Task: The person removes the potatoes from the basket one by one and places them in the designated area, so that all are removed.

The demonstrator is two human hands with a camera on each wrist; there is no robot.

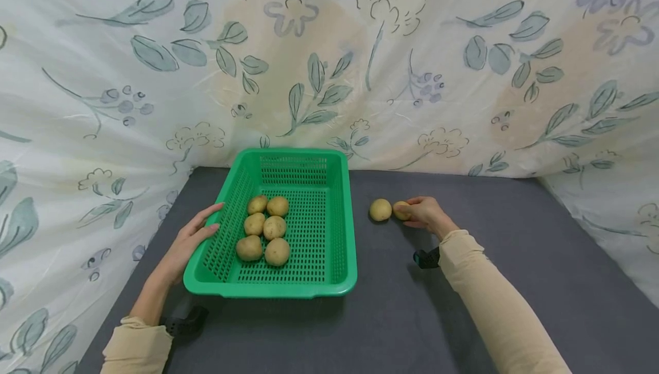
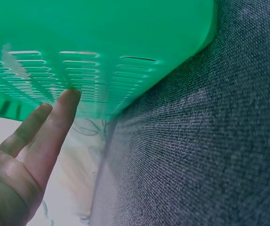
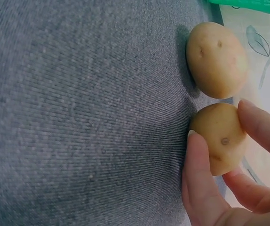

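Observation:
On the right side of the dark cloth, my right hand [image 1: 424,214] pinches a small yellow potato [image 3: 219,136] between thumb and fingertips. Another potato [image 1: 380,210] lies just to its left, close beside it in the right wrist view. To the left of both stands a green perforated plastic basket [image 1: 352,237]. Several potatoes [image 1: 274,228] sit in pairs on the left half of its floor. My left hand [image 1: 187,245] rests against the basket's left side, its fingers [image 2: 59,125] extended along the slotted outer wall.
Dark grey cloth [image 1: 391,317] covers the table under everything. A floral-printed sheet [image 1: 319,76] hangs behind the table and along both sides. Black wrist devices show below the left hand [image 1: 187,321] and beside the right cuff.

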